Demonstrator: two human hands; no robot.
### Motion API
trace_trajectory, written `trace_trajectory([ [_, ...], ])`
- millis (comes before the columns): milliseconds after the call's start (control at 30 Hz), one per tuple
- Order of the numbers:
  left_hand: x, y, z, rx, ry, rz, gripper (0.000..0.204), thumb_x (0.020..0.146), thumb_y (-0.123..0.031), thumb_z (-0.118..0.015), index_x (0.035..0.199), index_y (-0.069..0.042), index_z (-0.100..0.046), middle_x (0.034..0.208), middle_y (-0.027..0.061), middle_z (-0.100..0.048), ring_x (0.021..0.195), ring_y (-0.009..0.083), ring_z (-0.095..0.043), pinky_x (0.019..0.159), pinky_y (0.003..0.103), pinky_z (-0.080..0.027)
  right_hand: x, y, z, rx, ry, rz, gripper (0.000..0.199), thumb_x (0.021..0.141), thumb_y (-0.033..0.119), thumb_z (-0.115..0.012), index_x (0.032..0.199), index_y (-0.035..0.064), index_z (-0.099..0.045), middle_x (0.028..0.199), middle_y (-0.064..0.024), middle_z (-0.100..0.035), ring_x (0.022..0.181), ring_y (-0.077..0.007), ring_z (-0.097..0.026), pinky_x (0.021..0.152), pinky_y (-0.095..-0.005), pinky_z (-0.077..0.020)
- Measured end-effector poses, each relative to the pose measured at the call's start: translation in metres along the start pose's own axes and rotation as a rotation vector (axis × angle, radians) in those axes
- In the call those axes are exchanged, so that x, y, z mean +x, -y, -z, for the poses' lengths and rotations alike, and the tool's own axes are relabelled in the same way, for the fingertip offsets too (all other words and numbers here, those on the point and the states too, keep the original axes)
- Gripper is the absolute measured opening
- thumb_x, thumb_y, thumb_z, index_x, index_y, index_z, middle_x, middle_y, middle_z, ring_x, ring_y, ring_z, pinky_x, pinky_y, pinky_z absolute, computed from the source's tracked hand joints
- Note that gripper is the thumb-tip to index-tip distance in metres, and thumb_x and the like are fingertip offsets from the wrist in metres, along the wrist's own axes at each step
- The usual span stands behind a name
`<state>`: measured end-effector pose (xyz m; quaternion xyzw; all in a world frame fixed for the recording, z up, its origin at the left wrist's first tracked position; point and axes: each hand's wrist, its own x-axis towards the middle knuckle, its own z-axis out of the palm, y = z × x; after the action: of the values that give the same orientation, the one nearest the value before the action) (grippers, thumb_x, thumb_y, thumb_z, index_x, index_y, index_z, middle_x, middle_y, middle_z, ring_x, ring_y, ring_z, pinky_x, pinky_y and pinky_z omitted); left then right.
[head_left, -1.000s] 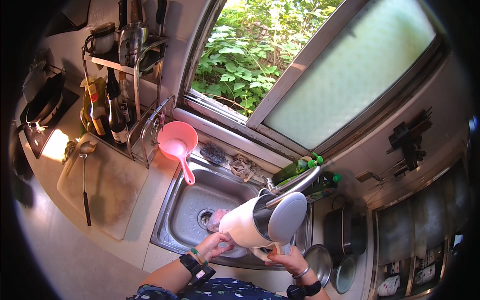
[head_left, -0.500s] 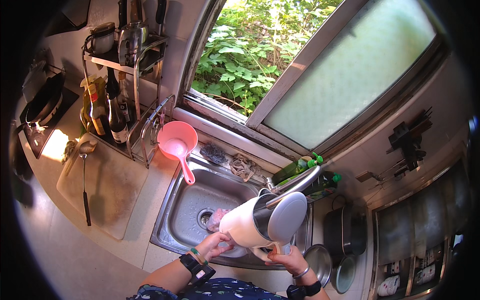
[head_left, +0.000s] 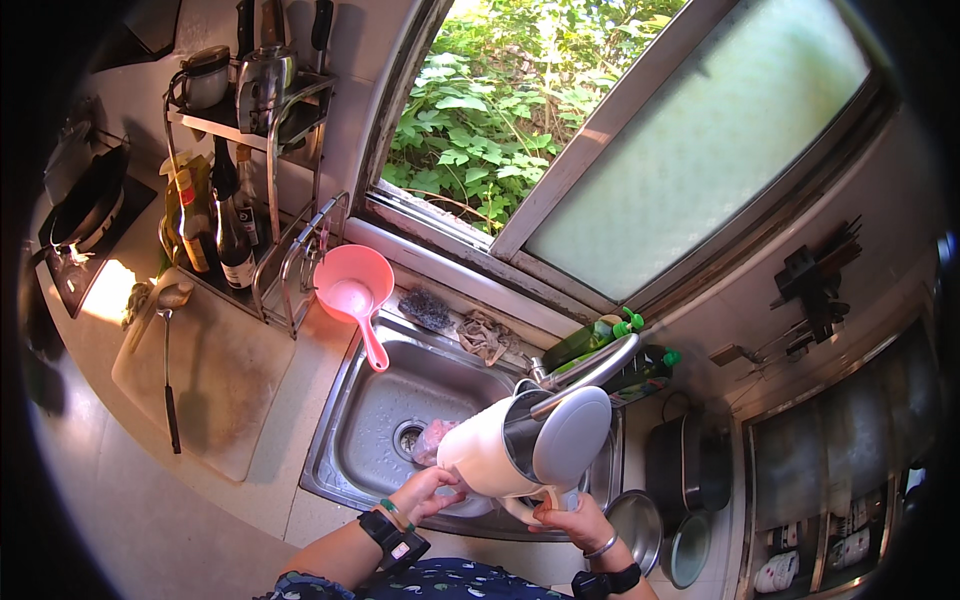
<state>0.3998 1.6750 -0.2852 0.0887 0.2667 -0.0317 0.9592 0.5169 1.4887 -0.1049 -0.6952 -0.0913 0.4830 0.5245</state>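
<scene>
1. White electric kettle (head_left: 495, 455), lid (head_left: 570, 450) swung open, was held tilted over the steel sink (head_left: 385, 395), its mouth under the faucet spout (head_left: 590, 365).
2. Left hand (head_left: 430, 492) was cupped against the kettle's base, fingers curled and pressing on the smooth body.
3. Right hand (head_left: 570, 520) was closed around the handle at the kettle's lower side.
4. Handling, by judgement: the shell looked rigid and slick, likely slippery if wet; weight would grow with water, so the handle gave the secure hold, the other palm steadying the base. The hinged lid seemed the fragile part.
5. Surroundings: a pink ladle (head_left: 355, 295) rested on the sink's rim; a cutting board (head_left: 205, 385) lay on the desk (head_left: 130, 500); green bottles (head_left: 600, 340) stood behind the faucet, below the window (head_left: 620, 150).
</scene>
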Motion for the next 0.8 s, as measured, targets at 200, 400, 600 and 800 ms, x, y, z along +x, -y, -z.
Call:
trace_trajectory([
  [200,0.007,0.002,0.008,0.000,0.017,0.008,0.044,0.074,0.005,-0.045,0.117,-0.004,-0.042,0.115,0.0113,-0.045,0.104,0.0246,-0.048,0.085,0.041,-0.046,0.000,0.000,-0.001,0.007,0.001,0.002,0.016,0.073,0.001,-0.064,0.087,-0.0031,-0.057,0.083,-0.0110,-0.059,0.076,-0.0204,-0.061,0.072,-0.0395,-0.0546],
  [400,0.008,0.003,0.007,-0.002,0.003,0.011,0.044,0.074,0.004,-0.046,0.117,-0.003,-0.042,0.114,0.0114,-0.046,0.103,0.0251,-0.049,0.084,0.040,-0.047,-0.001,0.002,-0.003,0.005,-0.002,0.004,0.017,0.073,0.002,-0.063,0.088,-0.0023,-0.056,0.082,-0.0094,-0.059,0.075,-0.0190,-0.061,0.070,-0.0363,-0.0545],
  [600,0.013,0.004,0.014,0.001,0.010,0.047,0.047,0.079,0.005,-0.042,0.124,-0.006,-0.038,0.119,0.0106,-0.046,0.110,0.0245,-0.045,0.093,0.044,-0.040,-0.001,0.002,-0.003,0.012,0.001,-0.008,0.018,0.073,0.003,-0.063,0.088,-0.0015,-0.055,0.082,-0.0078,-0.058,0.074,-0.0181,-0.060,0.069,-0.0332,-0.0543],
  [800,0.006,0.002,0.004,-0.002,-0.025,0.018,0.044,0.073,0.004,-0.047,0.116,-0.003,-0.043,0.114,0.0118,-0.045,0.103,0.0264,-0.049,0.085,0.041,-0.047,-0.002,0.002,-0.002,0.010,0.003,0.000,0.016,0.073,0.003,-0.063,0.087,-0.0010,-0.055,0.082,-0.0077,-0.058,0.074,-0.0180,-0.060,0.070,-0.0336,-0.0542],
])
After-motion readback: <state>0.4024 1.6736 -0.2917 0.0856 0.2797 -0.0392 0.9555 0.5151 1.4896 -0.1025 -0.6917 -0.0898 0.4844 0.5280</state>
